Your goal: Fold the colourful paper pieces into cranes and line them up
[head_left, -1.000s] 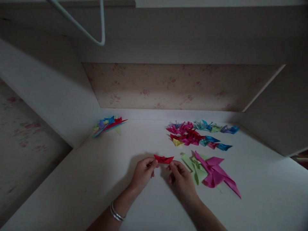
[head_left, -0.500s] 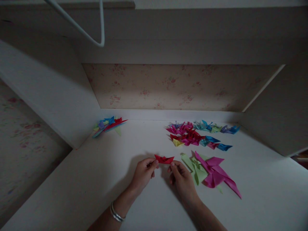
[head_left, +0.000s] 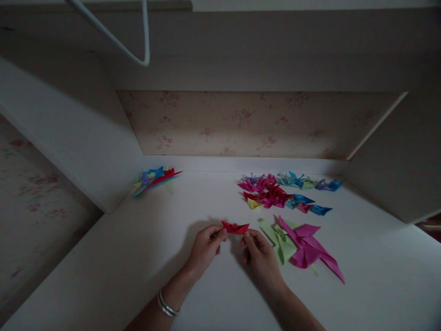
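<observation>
A small folded red paper piece [head_left: 234, 227] is held just above the white desk [head_left: 103, 266] between both hands. My left hand [head_left: 206, 248] pinches its left end, with a silver bangle [head_left: 166, 305] on that wrist. My right hand [head_left: 261, 258] pinches its right end. Both hands have the fingers curled closed on the paper.
To the right of my hands lie a large pink folded figure [head_left: 310, 248] and a light green one [head_left: 279, 239]. Farther back sits a cluster of several small coloured paper figures [head_left: 285, 193]. A smaller pile of coloured paper [head_left: 155, 179] lies back left by the side panel.
</observation>
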